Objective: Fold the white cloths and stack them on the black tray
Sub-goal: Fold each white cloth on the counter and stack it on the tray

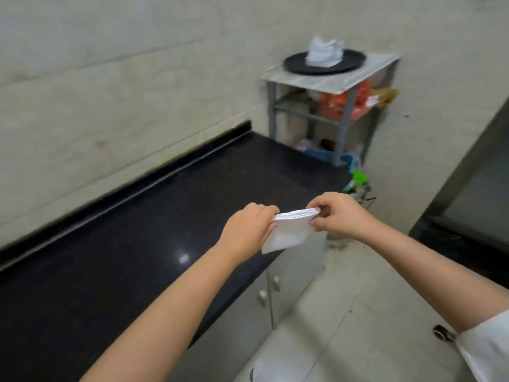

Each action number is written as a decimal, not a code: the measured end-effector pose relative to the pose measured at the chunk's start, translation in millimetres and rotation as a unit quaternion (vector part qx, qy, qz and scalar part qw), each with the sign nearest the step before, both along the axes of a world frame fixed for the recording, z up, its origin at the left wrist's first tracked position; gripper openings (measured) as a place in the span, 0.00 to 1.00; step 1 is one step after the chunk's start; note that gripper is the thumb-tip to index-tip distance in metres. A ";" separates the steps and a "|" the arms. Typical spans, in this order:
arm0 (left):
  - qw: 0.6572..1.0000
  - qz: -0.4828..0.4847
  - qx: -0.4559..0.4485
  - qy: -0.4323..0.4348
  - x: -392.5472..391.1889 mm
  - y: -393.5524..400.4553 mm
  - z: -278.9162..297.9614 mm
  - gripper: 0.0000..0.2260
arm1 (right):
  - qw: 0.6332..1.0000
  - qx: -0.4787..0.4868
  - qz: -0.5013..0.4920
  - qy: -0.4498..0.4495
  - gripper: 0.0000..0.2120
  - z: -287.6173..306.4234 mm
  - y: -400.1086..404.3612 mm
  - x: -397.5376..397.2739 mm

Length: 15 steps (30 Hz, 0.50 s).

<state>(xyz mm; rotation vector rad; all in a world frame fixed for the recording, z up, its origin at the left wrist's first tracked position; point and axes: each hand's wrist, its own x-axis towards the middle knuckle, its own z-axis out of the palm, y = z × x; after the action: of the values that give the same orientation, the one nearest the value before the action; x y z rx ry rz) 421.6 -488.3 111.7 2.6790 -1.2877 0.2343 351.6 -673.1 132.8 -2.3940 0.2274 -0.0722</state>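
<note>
A folded white cloth [289, 230] hangs in the air over the right edge of the black countertop [137, 230]. My left hand [248, 230] pinches its top left corner and my right hand [338, 213] pinches its top right corner. The folded layers show along the top edge between my fingers. Far off, a round black tray [300, 66] lies on a small grey-topped shelf [366, 75] against the wall, with a stack of white cloths [325, 52] on it.
The shelf holds red and orange bags [344, 103] on its lower levels, and blue and green items [355, 175] lie at its foot. Grey cabinet doors [264, 296] sit under the countertop. A dark appliance [473, 194] stands at the right. The tiled floor [344, 312] runs between them.
</note>
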 end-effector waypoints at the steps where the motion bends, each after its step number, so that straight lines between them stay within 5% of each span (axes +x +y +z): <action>1: 1.000 -0.007 0.001 0.006 0.5 -29.5 7.4 0.14 | 0.999 -0.031 -0.015 -0.005 0.10 6.9 -25.1 -4.2; 8: 0.995 -0.100 0.003 -0.009 42.4 -195.6 43.8 0.13 | 0.975 -0.219 -0.038 -0.020 0.08 38.7 -181.8 -0.9; 15: 0.987 -0.147 -0.060 0.024 132.5 -338.7 79.1 0.14 | 0.967 -0.241 -0.067 -0.045 0.09 82.6 -316.0 72.3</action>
<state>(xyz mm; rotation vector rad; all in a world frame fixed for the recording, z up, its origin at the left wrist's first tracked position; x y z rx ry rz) 554.1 -827.0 190.8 2.3435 -1.5774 0.2013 423.9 -989.1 215.4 -2.8458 0.3637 -0.3317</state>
